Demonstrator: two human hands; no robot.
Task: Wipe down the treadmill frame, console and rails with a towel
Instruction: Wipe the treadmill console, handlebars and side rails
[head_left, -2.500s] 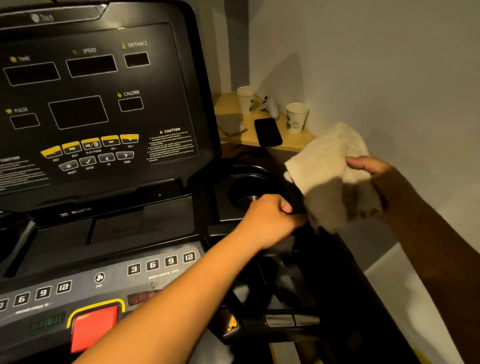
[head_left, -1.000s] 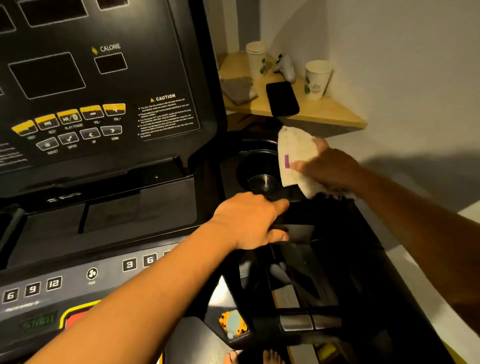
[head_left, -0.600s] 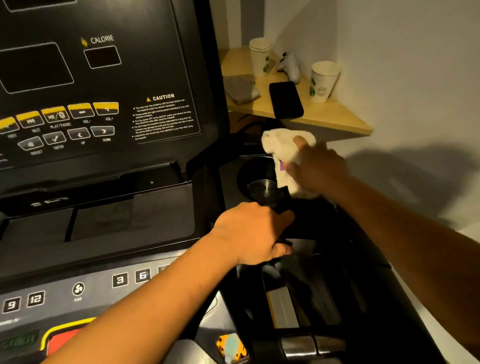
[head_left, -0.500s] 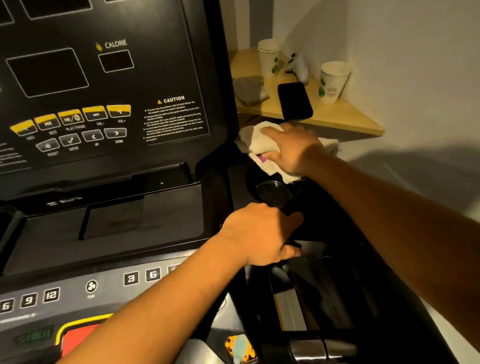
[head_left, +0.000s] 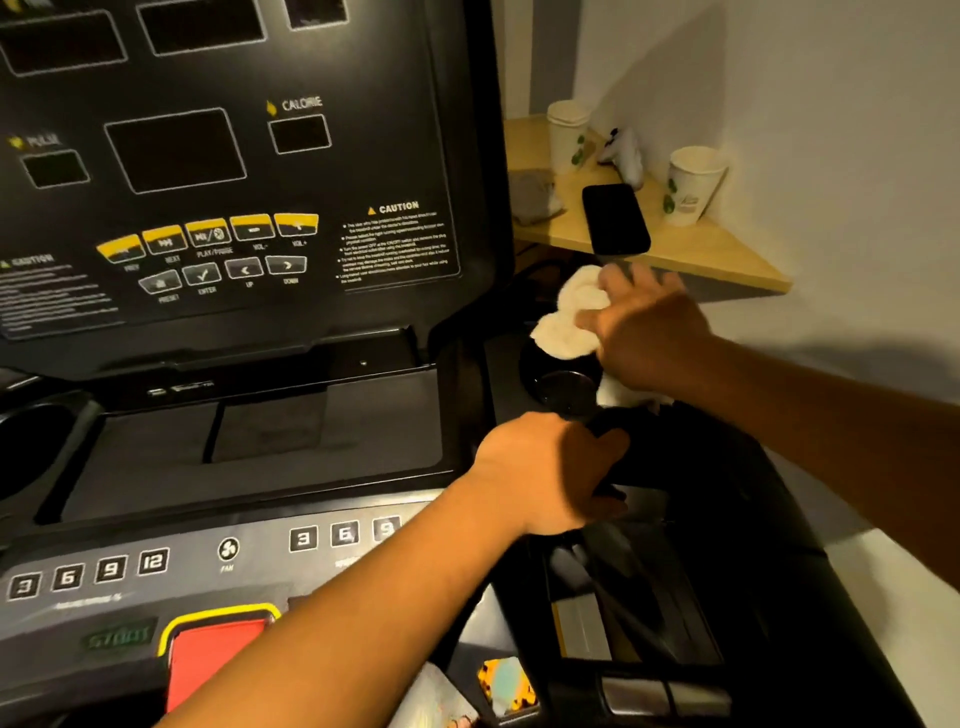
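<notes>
The black treadmill console (head_left: 249, 171) fills the left and centre, with dark displays, yellow buttons and a caution label. My right hand (head_left: 647, 338) presses a bunched cream towel (head_left: 569, 317) onto the far rim of the right cup holder (head_left: 558, 384), beside the console's right edge. Part of the towel is hidden under the hand. My left hand (head_left: 545, 473) is closed around the black right handrail (head_left: 675, 452) just in front of the cup holder.
A wooden corner shelf (head_left: 727, 254) behind the treadmill carries two paper cups (head_left: 693, 184), a black phone (head_left: 615, 221), a grey cloth (head_left: 535, 197) and a small white object. A red stop button (head_left: 215, 660) and numbered speed keys sit at the lower left. A white wall stands to the right.
My right hand brought the towel from out at the right in to the cup holder and is rubbing its far rim. My left hand stayed gripping the handrail.
</notes>
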